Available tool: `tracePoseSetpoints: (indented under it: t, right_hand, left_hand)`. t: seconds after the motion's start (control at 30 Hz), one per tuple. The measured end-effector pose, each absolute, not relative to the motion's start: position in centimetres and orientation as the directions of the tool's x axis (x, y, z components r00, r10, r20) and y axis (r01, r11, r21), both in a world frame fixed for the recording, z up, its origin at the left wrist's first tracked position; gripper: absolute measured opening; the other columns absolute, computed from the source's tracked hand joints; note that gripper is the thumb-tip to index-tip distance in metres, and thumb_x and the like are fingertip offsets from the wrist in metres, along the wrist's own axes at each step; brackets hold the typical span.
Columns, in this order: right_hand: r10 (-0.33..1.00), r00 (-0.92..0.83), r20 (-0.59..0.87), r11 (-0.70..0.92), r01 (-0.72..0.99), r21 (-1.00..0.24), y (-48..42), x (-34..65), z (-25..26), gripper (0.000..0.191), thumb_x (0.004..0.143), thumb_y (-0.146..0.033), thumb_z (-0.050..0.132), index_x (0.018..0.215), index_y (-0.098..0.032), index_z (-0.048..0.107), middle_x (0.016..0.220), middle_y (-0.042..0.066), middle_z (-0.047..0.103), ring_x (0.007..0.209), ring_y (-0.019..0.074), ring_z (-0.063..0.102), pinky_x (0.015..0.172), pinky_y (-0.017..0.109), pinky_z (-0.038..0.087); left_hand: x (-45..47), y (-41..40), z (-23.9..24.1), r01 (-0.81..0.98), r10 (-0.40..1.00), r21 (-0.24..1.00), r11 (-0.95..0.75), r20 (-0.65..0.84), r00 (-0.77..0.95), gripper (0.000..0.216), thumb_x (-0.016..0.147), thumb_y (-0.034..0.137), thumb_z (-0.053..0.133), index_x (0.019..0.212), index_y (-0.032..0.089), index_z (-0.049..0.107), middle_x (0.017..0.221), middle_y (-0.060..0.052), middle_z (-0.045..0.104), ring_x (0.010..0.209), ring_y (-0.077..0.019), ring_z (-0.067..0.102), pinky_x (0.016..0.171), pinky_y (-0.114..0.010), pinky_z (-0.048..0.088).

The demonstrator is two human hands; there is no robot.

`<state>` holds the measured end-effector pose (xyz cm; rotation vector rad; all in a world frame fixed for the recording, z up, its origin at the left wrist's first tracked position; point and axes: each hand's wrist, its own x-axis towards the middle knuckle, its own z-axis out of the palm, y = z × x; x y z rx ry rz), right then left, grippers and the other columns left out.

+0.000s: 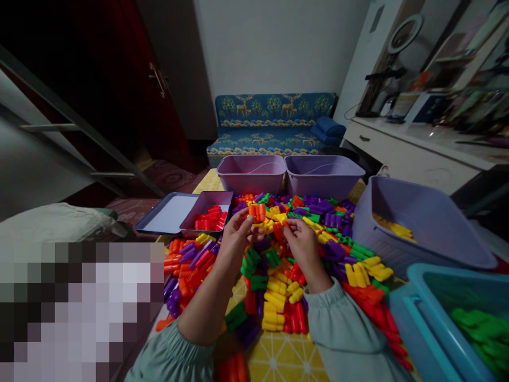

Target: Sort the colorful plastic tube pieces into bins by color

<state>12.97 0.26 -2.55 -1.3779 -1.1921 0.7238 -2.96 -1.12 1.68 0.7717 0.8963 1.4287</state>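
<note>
Up above the middle of the heap, an orange block (257, 211) sits pinched between the thumb and fingertips of the left hand (237, 232). It looks like two short rounded pegs joined side by side, in smooth glossy plastic. The right hand (301, 240) is just beside it, fingers curled in over a small red piece (279, 232) that it seems to nip at the tips; how firm that grip is, I cannot tell. Both wrists come out of pale green gathered sleeves (342, 334).

Under the hands spreads the pile (274, 286) of the same blocks in red, yellow, green, purple and orange, covering a desk with a yellow patterned cloth (282, 361). To the left of the orange block a small purple tray (207, 215) holds only red pieces, and a flat grey-blue lid (167, 215) lies touching it. Behind the pile stand two lilac tubs (290, 178) side by side. On the right a bigger lilac basket (421, 228) has yellow blocks in it, and a blue basket (433, 329) nearer the edge holds green ones. Farther back is a blue sofa (274, 124) printed with deer and trees.
</note>
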Motion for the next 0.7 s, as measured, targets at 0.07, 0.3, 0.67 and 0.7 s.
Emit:
tracePoseSetpoints:
  t: [0.07,0.3,0.67,0.7]
  right_hand:
    - [0.93,0.262,0.259,0.132,0.419,-0.898,0.3,13.1,-3.0,0.023,0.076,-0.035,0.063,0.09,-0.018,0.066,0.083,0.008,0.072,0.074,0.0219,0.067,0.068,0.034,0.052]
    - [0.946,0.197,0.258,0.163,0.399,-0.902,0.1,13.2,-3.0,0.025,0.078,-0.037,0.063,0.09,-0.016,0.067,0.083,0.009,0.072,0.073,0.0223,0.067,0.068,0.033,0.051]
    - [0.942,0.231,0.242,0.151,0.352,-0.924,0.5,13.0,-3.6,0.026,0.078,-0.039,0.061,0.09,-0.017,0.067,0.079,0.007,0.071,0.066,0.0179,0.064,0.061,0.028,0.051]
    - [0.942,0.232,0.243,0.15,0.356,-0.922,0.5,13.0,-3.6,0.027,0.078,-0.04,0.061,0.09,-0.017,0.067,0.079,0.007,0.071,0.065,0.0178,0.064,0.06,0.028,0.05]
  left_hand:
    - [-3.1,-0.9,3.1,-0.478,0.997,0.877,0.046,-0.072,-0.035,0.047,0.075,0.025,0.074,0.115,0.014,0.052,0.078,-0.002,0.065,0.059,-0.0123,0.067,0.055,-0.022,0.056]
    - [-2.6,7.2,11.8,-0.339,0.998,0.941,0.003,0.02,0.064,0.022,0.084,0.007,0.052,0.105,0.006,0.057,0.068,-0.006,0.067,0.057,-0.013,0.066,0.063,-0.026,0.058]
    - [-3.8,19.2,11.7,-0.232,0.947,0.952,0.202,-0.25,-0.202,0.027,0.08,0.003,0.051,0.105,0.011,0.056,0.081,-0.009,0.062,0.076,-0.0172,0.061,0.062,-0.03,0.054]
    - [-3.8,19.1,11.6,-0.222,0.945,0.949,0.222,-0.266,-0.191,0.026,0.079,0.003,0.052,0.103,0.011,0.057,0.08,-0.009,0.063,0.078,-0.019,0.061,0.062,-0.031,0.054]
